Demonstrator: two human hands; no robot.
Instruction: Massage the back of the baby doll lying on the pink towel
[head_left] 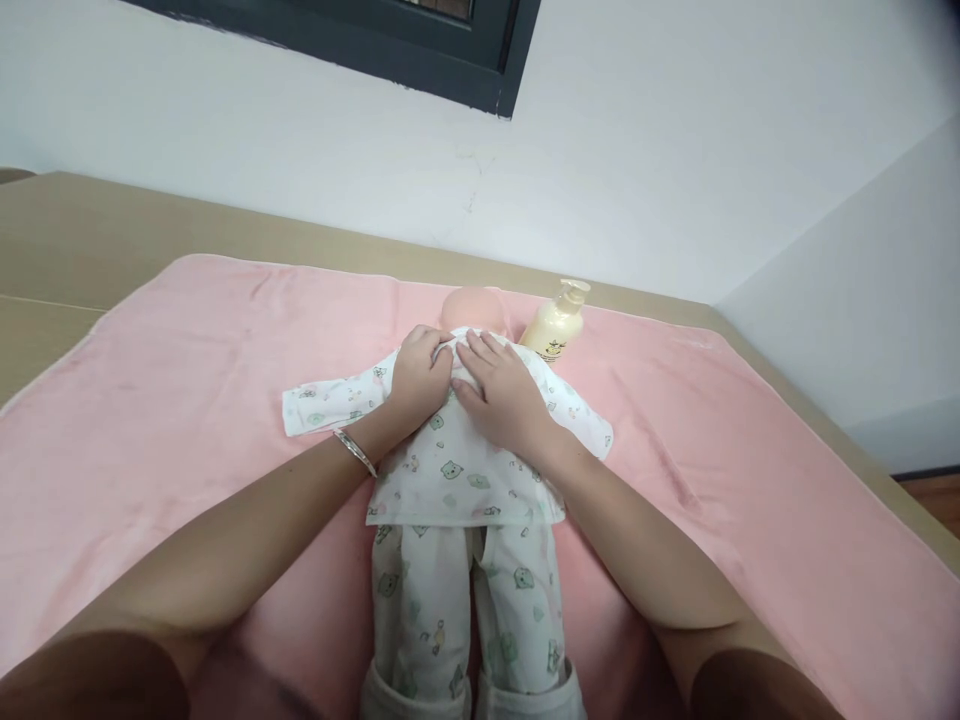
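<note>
A baby doll lies on a pink blanket, its bare rounded head (474,309) at the far end. It wears a white pajama top (465,480) printed with small green animals, sleeves spread to both sides, and matching pajama pants (439,600) with turned-up cuffs. At the upper chest my left hand (421,378) has its fingers curled against the top near the neckline, closed on the fabric. Beside it my right hand (504,388) rests flat on the chest, fingers stretched out and apart. The doll's face and the cloth under my palms are hidden.
A pale yellow pump bottle (553,328) leans beside the doll's head on the right. The pink blanket (247,330) covers most of a wooden surface (112,230). Behind stands a white wall (337,160) with a dark window frame (420,50).
</note>
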